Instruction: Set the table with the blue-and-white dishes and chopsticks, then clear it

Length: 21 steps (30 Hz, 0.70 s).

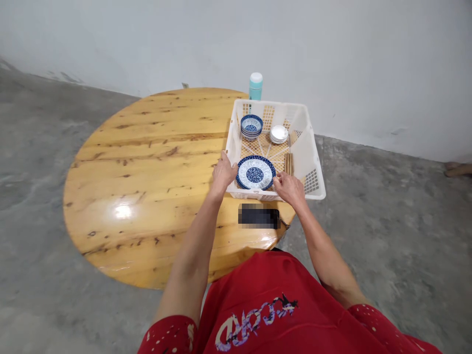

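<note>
A white plastic basket [314, 162] stands at the right side of the wooden table, jutting past its edge. My left hand [223, 173] is closed over the basket's left rim near the front corner, thumb close to the plates. Across the front rim, my right hand [290, 188] has its fingers curled over the basket edge beside the plates; its fingertips are partly hidden. Between my hands lie stacked blue-and-white plates [255, 173]. Behind them in the basket are stacked patterned bowls [251, 127], small white dishes [279, 133] and a bundle of chopsticks [288, 164].
The round, glossy wooden table [147, 172] extends to the left. A turquoise bottle with a white lid [255, 87] stands behind the basket. A dark, pixelated object [259, 216] lies in front of it. A white wall [147, 44] rises behind, and concrete floor [387, 211] surrounds the table.
</note>
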Available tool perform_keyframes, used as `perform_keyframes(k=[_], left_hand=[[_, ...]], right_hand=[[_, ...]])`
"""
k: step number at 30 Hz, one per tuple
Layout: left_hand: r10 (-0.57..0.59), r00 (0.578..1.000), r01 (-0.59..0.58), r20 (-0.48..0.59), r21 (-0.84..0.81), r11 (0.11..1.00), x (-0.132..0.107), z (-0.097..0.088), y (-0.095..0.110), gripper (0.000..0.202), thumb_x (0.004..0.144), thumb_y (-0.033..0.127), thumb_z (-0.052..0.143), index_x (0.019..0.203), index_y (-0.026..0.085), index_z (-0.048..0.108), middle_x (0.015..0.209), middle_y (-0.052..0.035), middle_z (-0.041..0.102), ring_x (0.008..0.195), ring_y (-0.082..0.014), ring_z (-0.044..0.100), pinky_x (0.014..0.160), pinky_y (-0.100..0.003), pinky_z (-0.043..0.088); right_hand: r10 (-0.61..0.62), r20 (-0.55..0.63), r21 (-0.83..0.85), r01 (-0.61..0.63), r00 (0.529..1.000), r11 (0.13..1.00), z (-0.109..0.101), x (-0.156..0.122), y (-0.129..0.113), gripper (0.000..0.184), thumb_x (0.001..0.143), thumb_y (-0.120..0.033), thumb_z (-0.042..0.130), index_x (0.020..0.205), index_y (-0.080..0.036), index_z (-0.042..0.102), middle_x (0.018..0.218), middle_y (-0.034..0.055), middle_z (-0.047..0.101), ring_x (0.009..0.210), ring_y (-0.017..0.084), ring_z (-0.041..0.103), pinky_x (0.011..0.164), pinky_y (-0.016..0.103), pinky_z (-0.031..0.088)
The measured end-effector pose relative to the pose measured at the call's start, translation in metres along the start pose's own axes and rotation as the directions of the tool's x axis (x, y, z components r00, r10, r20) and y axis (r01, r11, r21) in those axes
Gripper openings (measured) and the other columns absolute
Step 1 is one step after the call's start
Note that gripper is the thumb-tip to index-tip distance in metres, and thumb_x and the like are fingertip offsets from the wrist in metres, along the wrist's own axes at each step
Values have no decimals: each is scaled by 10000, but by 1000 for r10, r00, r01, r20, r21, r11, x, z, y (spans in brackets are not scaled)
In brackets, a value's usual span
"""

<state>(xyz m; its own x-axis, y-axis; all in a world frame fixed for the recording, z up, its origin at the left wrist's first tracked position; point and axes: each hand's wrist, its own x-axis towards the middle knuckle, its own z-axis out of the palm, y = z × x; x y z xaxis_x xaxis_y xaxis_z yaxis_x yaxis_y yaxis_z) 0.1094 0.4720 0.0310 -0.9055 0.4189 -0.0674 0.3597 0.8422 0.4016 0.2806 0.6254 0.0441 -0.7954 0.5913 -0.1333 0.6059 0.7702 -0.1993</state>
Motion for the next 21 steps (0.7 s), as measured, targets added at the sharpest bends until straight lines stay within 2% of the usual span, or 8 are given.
perform_keyframes(k=[21], left_hand=[[-7, 1000, 7, 6, -2, 1000, 0, -1, 1, 612, 904, 335, 451, 1443, 86, 306, 1287, -219, 612, 1171, -331, 605, 965, -417, 470]], right_hand=[[-10, 3, -10, 10, 1000, 1000, 1, 1, 1, 407, 976, -400, 387, 1238, -198, 624, 1062, 110, 735, 1026, 273, 658, 844, 325, 456]])
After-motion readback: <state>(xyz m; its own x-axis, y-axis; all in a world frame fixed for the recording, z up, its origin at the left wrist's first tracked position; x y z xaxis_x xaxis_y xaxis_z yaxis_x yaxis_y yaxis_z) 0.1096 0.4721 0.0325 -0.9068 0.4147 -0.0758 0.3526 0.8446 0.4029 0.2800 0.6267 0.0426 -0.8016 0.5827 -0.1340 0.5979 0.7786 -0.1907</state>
